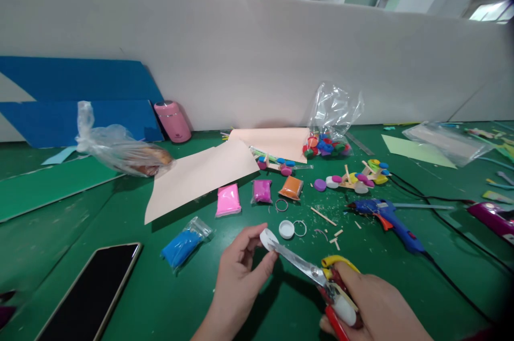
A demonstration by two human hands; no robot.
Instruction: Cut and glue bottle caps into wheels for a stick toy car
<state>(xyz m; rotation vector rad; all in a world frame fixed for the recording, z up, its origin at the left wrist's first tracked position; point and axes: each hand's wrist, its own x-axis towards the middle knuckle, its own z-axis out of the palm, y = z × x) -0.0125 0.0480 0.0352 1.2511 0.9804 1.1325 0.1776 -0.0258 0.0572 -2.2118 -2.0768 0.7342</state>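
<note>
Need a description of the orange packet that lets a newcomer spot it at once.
On the green table, find the pale peach paper sheet. At its near right end, three small plastic-wrapped packets lie in a row. It's the rightmost, the only orange packet; its neighbours are a light pink packet and a magenta packet.

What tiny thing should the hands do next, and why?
Maybe the left hand should slide its thumb slightly away from the scissors. The right hand points their tip at the pinched white cap, very near that thumb.
</note>
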